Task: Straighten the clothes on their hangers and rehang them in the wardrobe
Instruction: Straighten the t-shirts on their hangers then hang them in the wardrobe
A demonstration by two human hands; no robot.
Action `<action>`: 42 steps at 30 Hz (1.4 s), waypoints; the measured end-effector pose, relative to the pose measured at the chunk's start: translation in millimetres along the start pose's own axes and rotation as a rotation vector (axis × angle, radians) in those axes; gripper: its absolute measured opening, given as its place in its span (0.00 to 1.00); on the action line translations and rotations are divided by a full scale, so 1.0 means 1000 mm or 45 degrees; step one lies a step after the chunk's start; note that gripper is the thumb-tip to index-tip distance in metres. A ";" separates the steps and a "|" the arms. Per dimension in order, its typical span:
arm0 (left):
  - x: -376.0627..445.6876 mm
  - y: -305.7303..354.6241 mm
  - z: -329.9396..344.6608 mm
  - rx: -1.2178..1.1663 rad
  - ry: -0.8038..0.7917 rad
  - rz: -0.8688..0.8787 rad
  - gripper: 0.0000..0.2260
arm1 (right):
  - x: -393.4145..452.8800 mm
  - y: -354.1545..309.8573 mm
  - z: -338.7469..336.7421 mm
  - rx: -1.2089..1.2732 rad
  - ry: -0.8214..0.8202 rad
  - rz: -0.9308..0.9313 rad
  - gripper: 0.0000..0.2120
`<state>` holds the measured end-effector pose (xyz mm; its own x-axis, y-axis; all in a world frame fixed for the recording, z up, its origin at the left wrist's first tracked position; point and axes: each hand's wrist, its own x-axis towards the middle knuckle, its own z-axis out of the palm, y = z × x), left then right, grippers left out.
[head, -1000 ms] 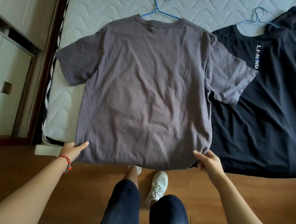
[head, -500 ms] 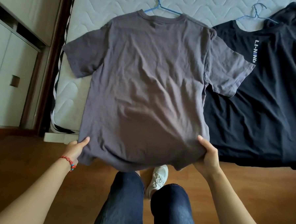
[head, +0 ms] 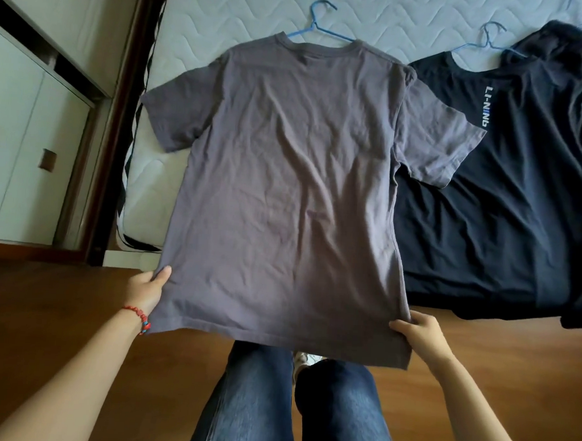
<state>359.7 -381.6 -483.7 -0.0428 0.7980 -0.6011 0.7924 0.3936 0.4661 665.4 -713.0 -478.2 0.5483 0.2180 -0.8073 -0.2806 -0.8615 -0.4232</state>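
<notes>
The grey T-shirt (head: 284,186) lies on the mattress (head: 394,20), hem pulled off its near edge. The left hand (head: 146,288) pinches the hem's left corner and the right hand (head: 420,333) pinches the right corner, arms outstretched. Two blue hangers: one (head: 318,28) in the grey T-shirt, another (head: 488,40) in the black T-shirt (head: 485,213) beside it, printed "LI-NING".

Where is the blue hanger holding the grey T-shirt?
Top centre of the head view: the blue hanger lies on the white mattress, its hook poking from the grey T-shirt collar.
</notes>
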 end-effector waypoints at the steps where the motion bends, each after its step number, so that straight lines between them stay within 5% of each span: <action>1: 0.001 -0.004 -0.001 0.070 0.020 0.026 0.10 | 0.001 0.009 0.002 -0.054 0.066 0.071 0.04; 5: -0.004 -0.006 0.004 0.482 0.104 0.028 0.05 | 0.002 0.024 0.011 -0.527 0.070 0.350 0.09; 8: -0.007 0.009 0.019 0.497 0.050 0.093 0.15 | 0.006 -0.008 0.018 -0.519 0.164 0.170 0.10; 17: 0.033 0.136 0.076 0.351 -0.265 0.523 0.10 | 0.066 -0.150 0.036 -0.444 0.136 -0.250 0.16; 27: 0.145 0.301 0.122 0.312 -0.270 0.820 0.09 | 0.185 -0.258 0.028 -0.521 0.583 -0.581 0.19; 37: 0.257 0.455 0.182 0.643 0.001 1.229 0.15 | 0.255 -0.232 0.037 -0.890 0.682 -0.649 0.27; 42: 0.289 0.493 0.210 0.914 -0.006 1.128 0.20 | 0.265 -0.225 0.042 -0.906 0.777 -0.670 0.26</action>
<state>865.6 -52.8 -563.5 0.7059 0.6631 -0.2488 0.7083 -0.6604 0.2494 841.1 -441.8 -614.4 0.8224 0.5434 -0.1682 0.5206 -0.8382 -0.1625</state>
